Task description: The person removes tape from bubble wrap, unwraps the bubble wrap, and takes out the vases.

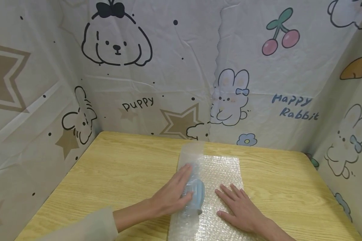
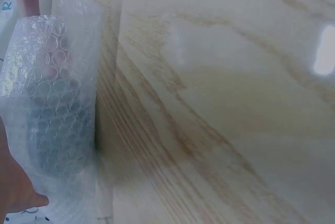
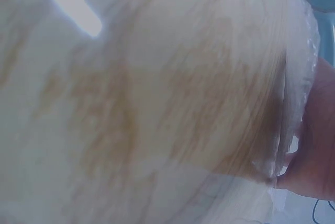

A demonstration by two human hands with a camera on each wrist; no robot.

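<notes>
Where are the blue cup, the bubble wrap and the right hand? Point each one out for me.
Blue cup [image 1: 200, 194]: head view, on its side.
Bubble wrap [image 1: 221, 170]: head view, on the flat part lying on the table [image 1: 114, 170].
Right hand [image 1: 240, 209]: head view, on its back.

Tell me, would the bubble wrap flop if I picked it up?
Probably floppy: the bubble wrap bends over the blue thing. Likely light, since it looks thin and see-through. Maybe slightly slippery, as its surface shines.
</notes>
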